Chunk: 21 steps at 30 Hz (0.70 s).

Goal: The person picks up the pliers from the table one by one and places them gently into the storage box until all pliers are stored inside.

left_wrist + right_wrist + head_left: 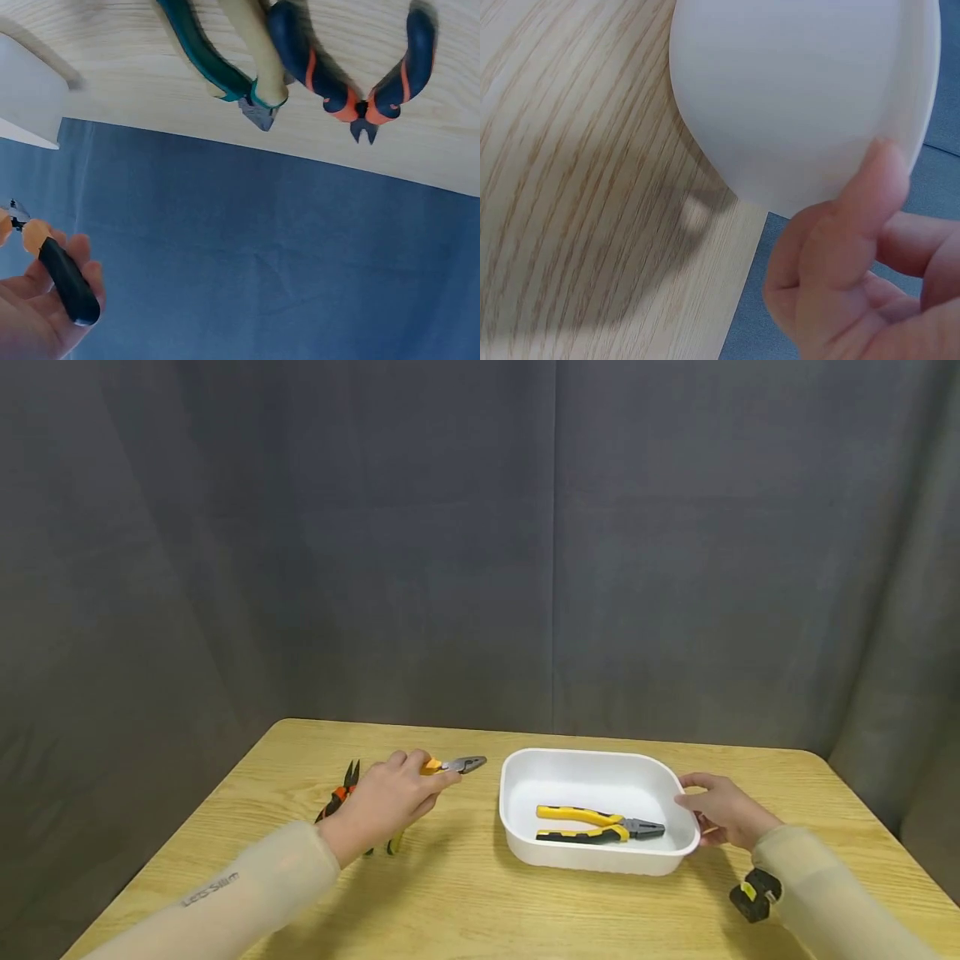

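Observation:
In the head view my left hand [390, 797] holds combination pliers [467, 765] by their orange-and-black handles, with the grey nose pointing right toward a white plastic basin [570, 858]. The left wrist view shows one dark handle [67, 285] of these pliers against the fingers. At the basin's right end my right hand [726, 810] grips the rim, its thumb over the inner side, as the right wrist view also shows. Inside the basin lie yellow-and-black pliers [618, 833], nose to the right.
On the table [480, 910], left of the basin, lie orange-and-black pliers [337, 799] and green-handled pliers [395, 843], both partly behind my left hand and forearm. A dark curtain [420, 568] hangs behind the table. A small black device [756, 893] sits on my right wrist.

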Motion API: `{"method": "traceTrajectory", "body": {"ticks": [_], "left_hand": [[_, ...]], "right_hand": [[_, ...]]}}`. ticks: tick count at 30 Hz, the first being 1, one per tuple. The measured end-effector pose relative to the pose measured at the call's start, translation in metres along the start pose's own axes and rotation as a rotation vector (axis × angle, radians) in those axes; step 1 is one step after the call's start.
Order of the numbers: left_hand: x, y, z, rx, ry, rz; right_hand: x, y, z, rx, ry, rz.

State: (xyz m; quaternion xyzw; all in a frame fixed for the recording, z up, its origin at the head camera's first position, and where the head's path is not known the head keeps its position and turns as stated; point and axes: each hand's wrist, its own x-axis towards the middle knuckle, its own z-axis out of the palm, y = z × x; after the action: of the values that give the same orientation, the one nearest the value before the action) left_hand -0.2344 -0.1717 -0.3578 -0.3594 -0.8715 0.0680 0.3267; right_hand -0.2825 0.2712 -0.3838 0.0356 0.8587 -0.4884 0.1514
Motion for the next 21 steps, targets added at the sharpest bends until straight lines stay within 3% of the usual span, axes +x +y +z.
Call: {"method": "traceTrajectory", "body": {"ticks": [12,21], "left_hand": [[0.019,0.009,0.011,0.034,0.043,0.058],[0.033,0.016,0.018,0.026,0.035,0.078]], "right_hand": [[0.002,-0.002,-0.001,-0.005,0.007,0.002],[0.005,-0.004,0.001,-0.015,0.002,-0.010]]}}
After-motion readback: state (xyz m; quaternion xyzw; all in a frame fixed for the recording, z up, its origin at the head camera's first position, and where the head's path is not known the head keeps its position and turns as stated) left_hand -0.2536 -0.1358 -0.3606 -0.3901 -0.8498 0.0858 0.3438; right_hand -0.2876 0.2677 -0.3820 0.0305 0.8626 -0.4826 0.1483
